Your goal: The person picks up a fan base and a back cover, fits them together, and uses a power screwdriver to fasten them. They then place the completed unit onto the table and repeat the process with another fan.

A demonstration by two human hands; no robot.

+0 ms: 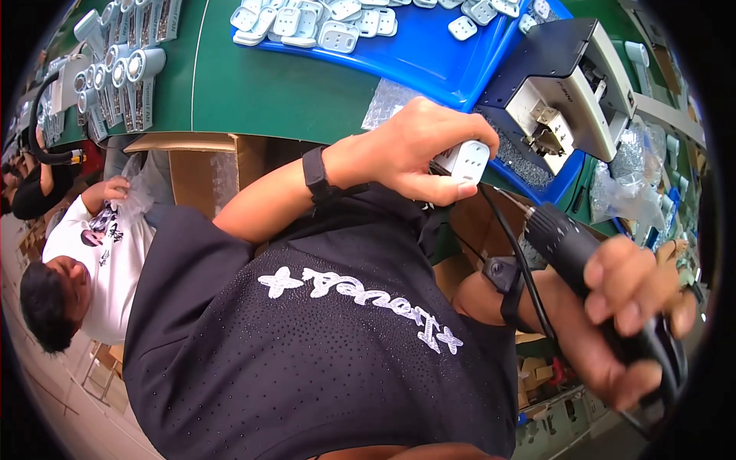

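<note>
One left hand (414,149) holding one white piece (471,162); one right hand (632,295) holding one black driver (563,241).
Left to right: well left of the left fingers, pale-blue devices (136,88), too crowded to count; beyond those fingers, one blue tray (433,60) bearing many white plates (338,36), overlapped past counting; the left thumb and fingers, pinching the single piece; right of them, one two-tone machine (566,96); then the driver, bit near the piece, contact indeterminable, its body encircled by the right hand's curled fingers.
</note>
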